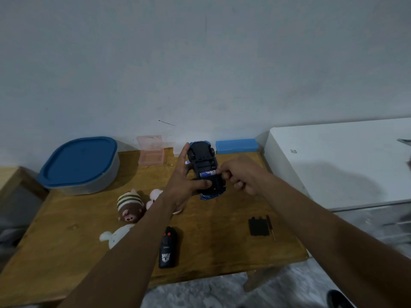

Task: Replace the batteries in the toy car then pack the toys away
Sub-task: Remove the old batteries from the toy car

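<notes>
Toy car (203, 158) held belly-up above the wooden table (211, 252), left hand (184, 185) gripping its side with thumb across the chassis, right hand (240, 176) pinching a battery (208, 173) at the open compartment, black cover (258, 226) lying beside a screwdriver (271, 227).

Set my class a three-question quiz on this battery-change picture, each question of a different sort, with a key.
1. True or false: the left hand holds the toy car with its underside up.
2. What does the right hand pinch at the car? A: a battery. B: a coin. C: a pen.
3. Fill the gap: the black battery cover lies on the table beside the ____.

Key: 1 true; 2 A; 3 screwdriver.
</notes>
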